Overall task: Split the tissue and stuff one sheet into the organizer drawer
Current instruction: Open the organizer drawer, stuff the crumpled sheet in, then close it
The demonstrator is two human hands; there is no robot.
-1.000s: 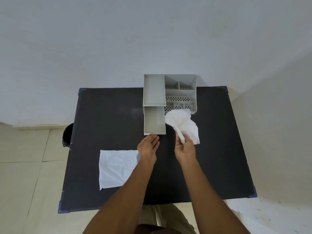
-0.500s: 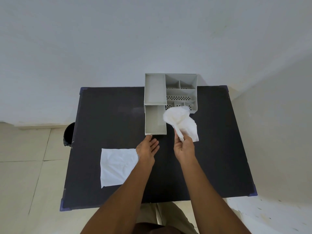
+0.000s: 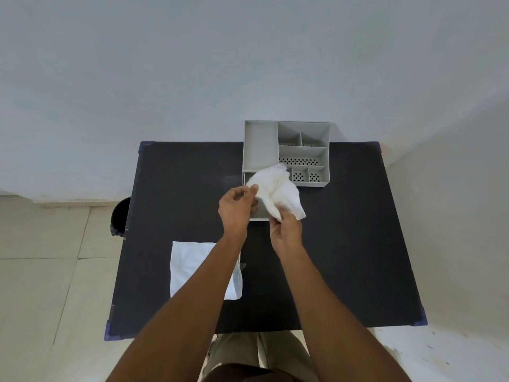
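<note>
Hands met at frame centre — left hand (image 3: 237, 209) and right hand (image 3: 285, 232) both pinched the crumpled tissue (image 3: 276, 188) over the drawer (image 3: 261, 210) of the organizer (image 3: 286, 153). A flat sheet (image 3: 190, 267) lay lower left — on the table (image 3: 344, 244).

The pulled-out grey plastic drawer (image 3: 261, 212) of the grey compartmented plastic organizer (image 3: 286, 153) is largely covered from above by the crumpled white tissue sheet (image 3: 278, 188) and by the left hand (image 3: 237, 210) and right hand (image 3: 286, 232) pinching it. The near left of the black rectangular table (image 3: 358, 244) is taken up by a flat white tissue sheet (image 3: 192, 266). Open black surface is left along the right side and the far left. A wall stands close behind the organizer.
</note>
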